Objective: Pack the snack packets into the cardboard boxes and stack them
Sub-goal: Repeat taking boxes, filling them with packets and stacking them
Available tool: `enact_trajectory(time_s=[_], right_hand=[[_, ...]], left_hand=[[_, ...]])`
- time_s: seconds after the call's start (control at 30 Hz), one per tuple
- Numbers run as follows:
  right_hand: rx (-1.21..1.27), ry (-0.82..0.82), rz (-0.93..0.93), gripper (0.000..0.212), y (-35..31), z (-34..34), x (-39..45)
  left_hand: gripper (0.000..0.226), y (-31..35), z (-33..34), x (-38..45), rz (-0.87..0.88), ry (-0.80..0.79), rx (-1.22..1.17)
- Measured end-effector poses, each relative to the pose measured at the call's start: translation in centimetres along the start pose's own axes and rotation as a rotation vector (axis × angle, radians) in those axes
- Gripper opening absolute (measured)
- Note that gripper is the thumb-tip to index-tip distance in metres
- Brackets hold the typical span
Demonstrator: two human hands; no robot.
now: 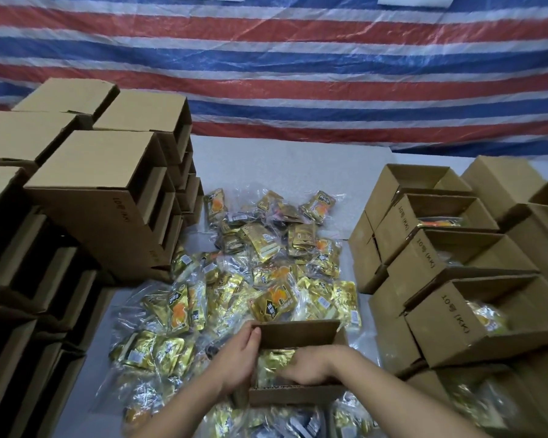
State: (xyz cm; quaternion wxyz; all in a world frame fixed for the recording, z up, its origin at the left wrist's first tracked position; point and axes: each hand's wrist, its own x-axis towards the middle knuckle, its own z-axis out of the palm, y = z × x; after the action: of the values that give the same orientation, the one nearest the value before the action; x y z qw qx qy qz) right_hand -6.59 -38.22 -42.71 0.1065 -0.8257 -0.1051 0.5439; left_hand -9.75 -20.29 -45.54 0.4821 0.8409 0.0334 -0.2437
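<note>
From the head view I see my left hand (239, 352) gripping the left wall of the open cardboard box (298, 335), thumb over its rim, while my right hand (307, 369) reaches down inside with fingers curled onto the gold snack packets (274, 358) packed there. The box sits low in the middle, mouth upward, its long axis running left to right across me. It is plain brown corrugated board resting on a heap of loose packets (266, 273), between stacked boxes (86, 197) on the left and filled boxes (456, 289) on the right.
</note>
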Motion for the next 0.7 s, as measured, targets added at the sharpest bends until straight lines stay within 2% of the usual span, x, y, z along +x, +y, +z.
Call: enact_trajectory(time_s=[0.13, 0.27, 0.3, 0.37, 0.4, 0.47, 0.57, 0.63, 0.7], right_hand=[[0.213, 0.406, -0.173, 0.039, 1.0, -0.4, -2.8], [-0.04, 0.958, -0.21, 0.016, 1.6, -0.1, -4.3], [-0.077, 1.013, -0.182, 0.023, 1.9, -0.1, -4.2], [-0.083, 0.917, -0.045, 0.049, 2.6, 0.2, -3.6], [-0.064, 0.845, 0.024, 0.053, 2.8, 0.5, -3.3], [-0.037, 0.798, 0.073, 0.045, 2.9, 1.1, -2.5], [0.106, 0.952, 0.074, 0.025, 3.6, 1.8, -2.0], [0.201, 1.009, 0.143, 0.024, 4.3, 2.1, -2.4], [0.228, 0.971, 0.197, 0.022, 4.8, 2.4, -3.2]], left_hand=[[0.02, 0.6, -0.2, 0.5, -0.046, -0.008, -0.072], [0.018, 1.0, 0.3, 0.8, -0.094, 0.016, -0.111], [0.019, 1.0, 0.4, 0.8, -0.104, 0.019, -0.121], [0.021, 1.0, 0.8, 0.6, -0.117, 0.015, -0.145], [0.023, 1.0, 0.9, 0.5, -0.132, 0.01, -0.159], [0.03, 1.1, 1.2, 0.4, -0.183, -0.002, -0.201], [0.036, 1.5, 1.5, 0.1, -0.246, -0.001, -0.232], [0.039, 2.2, 1.6, -0.1, -0.238, -0.004, -0.203], [0.041, 3.3, 1.9, -0.6, -0.226, 0.014, -0.17]])
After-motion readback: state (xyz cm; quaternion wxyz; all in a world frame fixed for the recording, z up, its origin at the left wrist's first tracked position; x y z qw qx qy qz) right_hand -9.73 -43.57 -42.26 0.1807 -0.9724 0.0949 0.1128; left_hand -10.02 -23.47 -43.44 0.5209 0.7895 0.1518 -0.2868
